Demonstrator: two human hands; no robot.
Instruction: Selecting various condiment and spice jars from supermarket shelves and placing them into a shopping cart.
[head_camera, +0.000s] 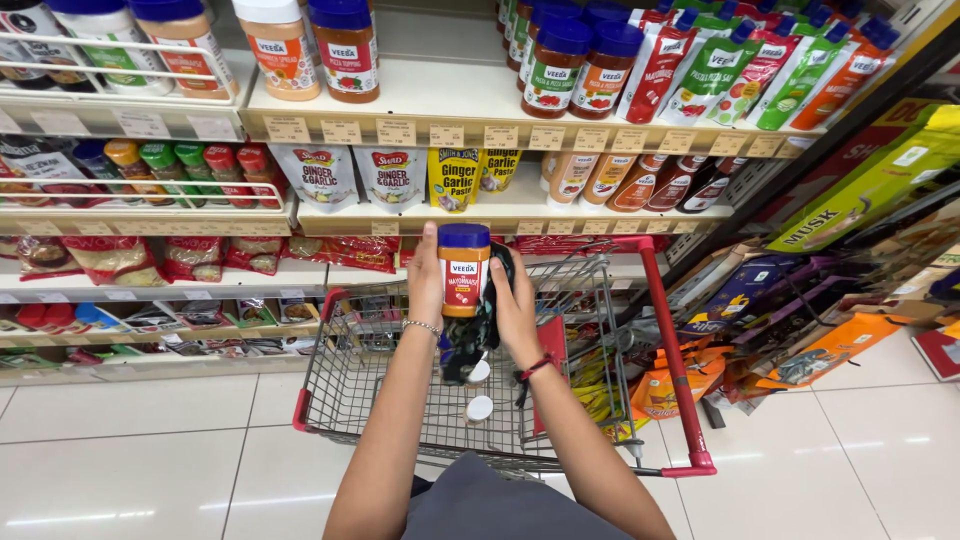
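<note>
Jar: orange sauce jar (464, 270) with blue lid, upright, held above the near-centre of the shopping cart (400, 400), at about 12 o'clock from the person's body.
Left hand: left hand (426, 275) at 9 o'clock of the jar, palm against its side, fingers curled round the back out of sight; beaded bracelet on the wrist.
Right hand: right hand (516, 310) at 3 o'clock of the jar, also bunching a dark cloth (478, 335) that hangs down to 6 o'clock below the jar; red thread on the wrist.
Grip state: both hands pressed in on the jar from opposite sides; the right one pinches cloth as well as jar. How firmly, cannot tell.
Arm pose: both forearms stretched forward from 6 o'clock, converging on the jar, elbows low, wrists roughly level.
Handling note (judgement): keep the jar upright and the label facing the eye; the cloth between palm and smooth wall may let it slip, so the left hand should carry the load.
Cart contents: two white caps (480, 390) showing low in the wire basket, below the cloth; red rail (672, 350) at 3 o'clock.
Floor: pale tiles; pouches piled at 2 o'clock.
Shelves: at 12 o'clock, ginger-garlic paste pouches (390, 178); above, more blue-lidded jars (580, 62) and squeeze pouches.
</note>
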